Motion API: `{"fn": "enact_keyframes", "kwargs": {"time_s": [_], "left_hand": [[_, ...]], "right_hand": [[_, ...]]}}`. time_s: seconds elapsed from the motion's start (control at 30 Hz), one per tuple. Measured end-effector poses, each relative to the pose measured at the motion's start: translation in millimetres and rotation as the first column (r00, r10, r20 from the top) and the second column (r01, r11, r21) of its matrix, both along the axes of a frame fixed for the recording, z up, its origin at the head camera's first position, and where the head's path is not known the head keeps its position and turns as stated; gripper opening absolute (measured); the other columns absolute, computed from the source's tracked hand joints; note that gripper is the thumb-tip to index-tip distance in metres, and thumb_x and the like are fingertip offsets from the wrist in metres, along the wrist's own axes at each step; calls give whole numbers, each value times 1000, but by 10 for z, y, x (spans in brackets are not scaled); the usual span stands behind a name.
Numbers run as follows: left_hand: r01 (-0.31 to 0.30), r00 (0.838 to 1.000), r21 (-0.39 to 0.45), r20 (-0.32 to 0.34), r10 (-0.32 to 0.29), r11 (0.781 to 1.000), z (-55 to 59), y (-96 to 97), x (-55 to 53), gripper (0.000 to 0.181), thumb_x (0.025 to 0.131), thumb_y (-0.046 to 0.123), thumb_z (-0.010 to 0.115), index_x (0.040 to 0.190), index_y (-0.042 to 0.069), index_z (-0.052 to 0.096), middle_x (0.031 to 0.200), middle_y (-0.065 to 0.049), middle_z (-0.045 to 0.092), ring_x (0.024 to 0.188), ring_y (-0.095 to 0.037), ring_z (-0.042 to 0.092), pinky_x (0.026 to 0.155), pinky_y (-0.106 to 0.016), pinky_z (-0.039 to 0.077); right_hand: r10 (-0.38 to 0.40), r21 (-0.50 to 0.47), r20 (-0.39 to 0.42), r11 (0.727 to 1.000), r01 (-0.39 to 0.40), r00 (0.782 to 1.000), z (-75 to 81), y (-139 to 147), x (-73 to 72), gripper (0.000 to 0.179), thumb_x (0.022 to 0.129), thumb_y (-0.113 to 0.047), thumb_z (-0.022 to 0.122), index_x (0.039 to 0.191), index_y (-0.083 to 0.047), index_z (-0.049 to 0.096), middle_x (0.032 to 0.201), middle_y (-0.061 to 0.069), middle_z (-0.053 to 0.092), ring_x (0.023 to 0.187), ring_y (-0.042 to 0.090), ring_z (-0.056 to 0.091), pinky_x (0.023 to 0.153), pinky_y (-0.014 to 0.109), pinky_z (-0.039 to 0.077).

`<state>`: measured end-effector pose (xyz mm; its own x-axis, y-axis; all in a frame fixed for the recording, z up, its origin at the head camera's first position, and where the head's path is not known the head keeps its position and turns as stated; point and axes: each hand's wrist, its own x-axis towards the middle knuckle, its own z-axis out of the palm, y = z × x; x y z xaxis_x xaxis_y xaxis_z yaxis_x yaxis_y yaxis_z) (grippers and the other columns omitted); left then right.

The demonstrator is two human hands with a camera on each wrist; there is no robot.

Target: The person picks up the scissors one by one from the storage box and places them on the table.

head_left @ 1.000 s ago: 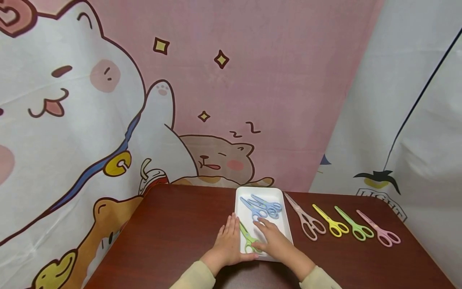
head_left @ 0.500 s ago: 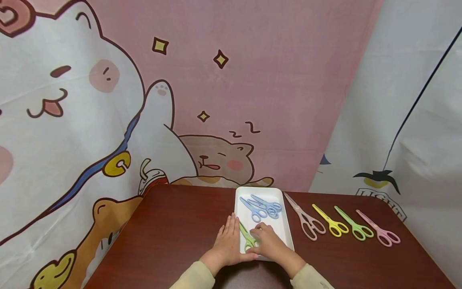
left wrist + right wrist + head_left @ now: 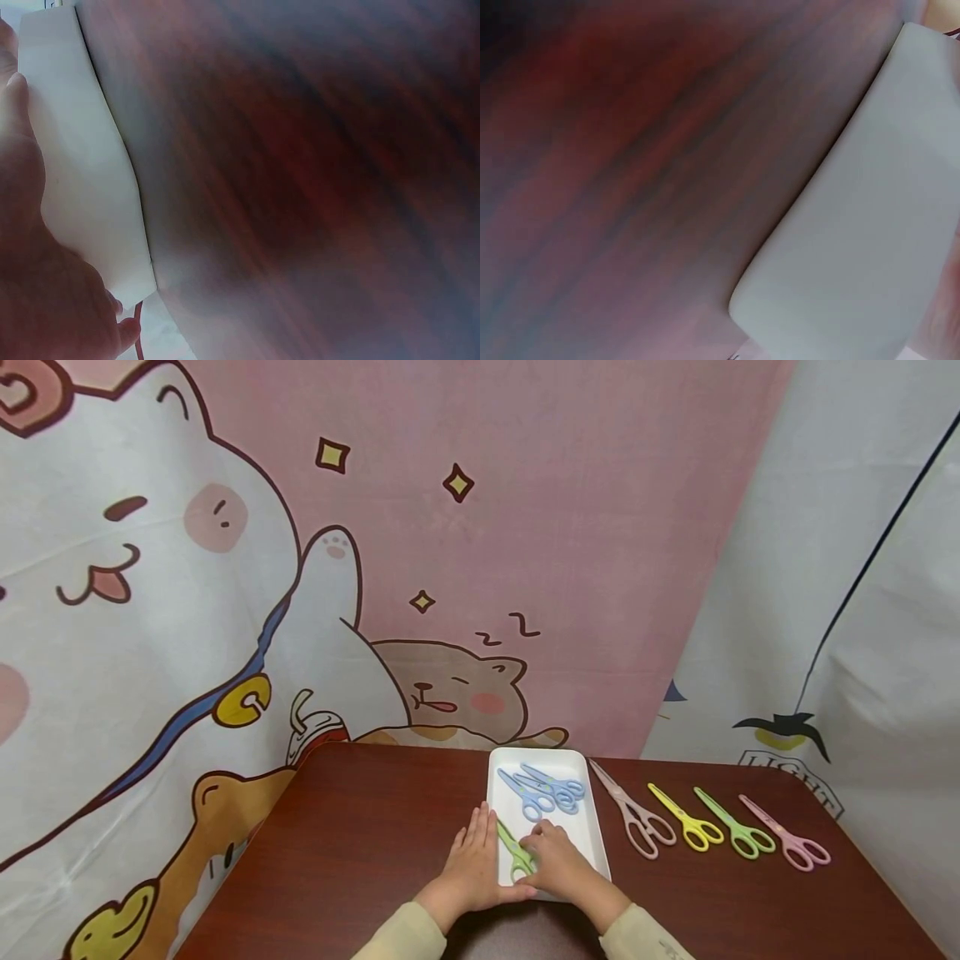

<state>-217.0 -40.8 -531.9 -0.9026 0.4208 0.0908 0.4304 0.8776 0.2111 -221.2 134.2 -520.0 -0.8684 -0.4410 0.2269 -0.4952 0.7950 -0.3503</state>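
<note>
A white tray (image 3: 597, 842) lies on the table with blue scissors (image 3: 517, 787) piled in its far half. Green scissors (image 3: 512, 843) lie in the near left part, blades pointing away. Over their handle my right hand (image 3: 567, 867) bends its fingers and grips it; the fingertips are partly hidden. My left hand (image 3: 471, 870) lies along the tray's left side with straight fingers, its thumb stretched across the near edge. In the left wrist view that hand (image 3: 26, 217) rests against the tray wall (image 3: 86, 157). The right wrist view shows mostly the tray's outer wall (image 3: 847, 210).
Right of the tray, a row of scissors lies on the brown table (image 3: 360, 827): large pale pink scissors (image 3: 632, 807), yellow scissors (image 3: 678, 813), another green pair (image 3: 723, 818) and small pink scissors (image 3: 780, 828). A cartoon-printed cloth (image 3: 600, 527) hangs behind the table.
My right hand has shifted slightly left and drawn its spread fingers in onto the green scissors' handle. My left hand stays where it was.
</note>
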Motion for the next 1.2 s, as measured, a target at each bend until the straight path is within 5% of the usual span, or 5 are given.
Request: {"fn": "enact_keyframes", "kwargs": {"time_s": [0.3,1.2], "left_hand": [[-16,999,22,40,15,1000,27,8,-16,131,62,90,48,149,-3,16,157,-23,9,145,-34,14,110,-51,28],[-33,999,-9,-6,33,999,-42,25,-10,132,61,92,44,149,-3,16,157,-22,11,145,-32,16,110,-48,29]], "right_hand": [[-56,-26,61,998,58,997,7,19,-2,54,56,-29,84,99,0,70,90,6,54,76,19,45,63,31,37],[-218,-22,104,975,222,970,50,116,17,49,51,-19,76,97,-6,67,92,8,54,78,24,47,62,34,39]]}}
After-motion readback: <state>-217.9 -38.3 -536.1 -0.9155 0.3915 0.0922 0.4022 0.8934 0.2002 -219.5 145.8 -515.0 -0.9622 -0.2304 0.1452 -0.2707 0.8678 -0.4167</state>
